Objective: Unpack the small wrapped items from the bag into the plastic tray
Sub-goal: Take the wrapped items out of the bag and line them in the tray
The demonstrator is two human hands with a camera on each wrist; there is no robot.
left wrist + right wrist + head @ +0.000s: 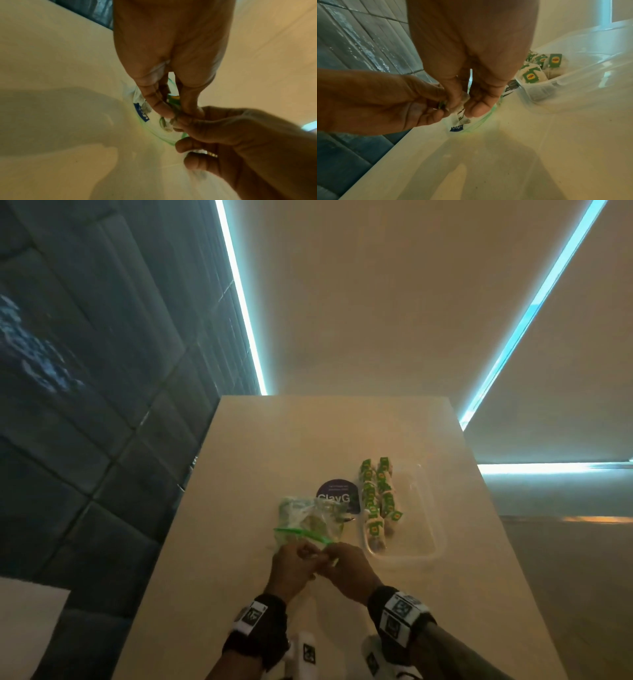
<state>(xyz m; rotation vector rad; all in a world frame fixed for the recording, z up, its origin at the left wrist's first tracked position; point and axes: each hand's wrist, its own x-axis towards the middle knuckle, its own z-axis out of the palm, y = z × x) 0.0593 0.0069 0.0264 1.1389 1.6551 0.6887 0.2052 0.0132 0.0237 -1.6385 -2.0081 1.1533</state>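
Observation:
A clear zip bag (303, 517) with a green zipper lies on the table and holds several tea bags. To its right stands the clear plastic tray (432, 529), with tea bags (376, 497) in two rows along its left side. My hands meet at the bag's mouth. My left hand (312, 554) pinches the green tag end of one tea bag (462, 115). My right hand (331, 557) pinches that tea bag's white sachet between thumb and forefinger. In the left wrist view, the left hand (174, 115) closes on it just above the green zipper (159, 136).
A round purple sticker (337, 495) lies on the table (260, 460) behind the bag. The table's left edge drops off beside a dark padded wall (85, 371). Bare tabletop shows in front of my hands and behind the tray.

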